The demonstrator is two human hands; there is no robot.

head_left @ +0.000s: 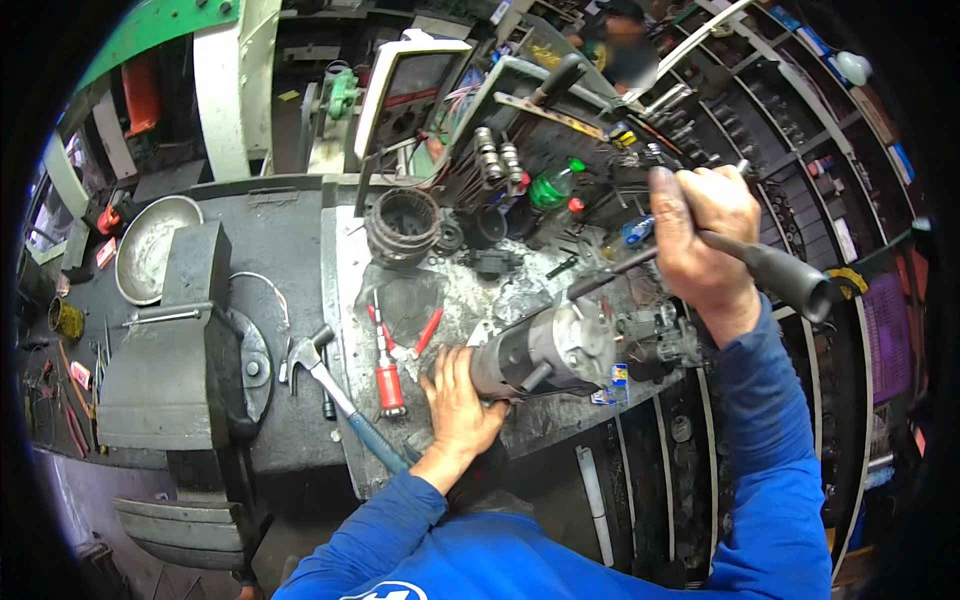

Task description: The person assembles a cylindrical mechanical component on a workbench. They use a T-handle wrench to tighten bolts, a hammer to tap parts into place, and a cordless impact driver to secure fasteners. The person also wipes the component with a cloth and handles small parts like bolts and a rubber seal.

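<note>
Both hands are engaged on my feed. Left hand [458,398]: fingers spread and pressed against the rear end of the grey starter motor [545,352], bracing it; the grip is a hold-down, not a full wrap. Right hand [700,232]: clenched around the black handle of a long driver tool [770,270], raised above the motor. I see the tool's dark shaft run down and left from the fist, with its tip at the motor's upper side; whether it is seated in a fastener I cannot tell.

Position of the motor: lying on its side on the metal-topped workbench [350,440], near the front edge, its geared end pointing right toward a dark cluster of parts.

Items just left of the left hand: a hammer [330,385] with a blue grip, lying diagonally, and red-handled pliers [395,350] beside a red-handled screwdriver [385,365].

Farther left: a large grey bench vise [185,340], and behind it a round steel bowl [150,248].

Mid-bench, behind the motor: a wound stator ring [403,222] standing on the plate.

Far zone: a green plastic bottle [553,185] among racks of tools, and a person at the top edge of view.
</note>
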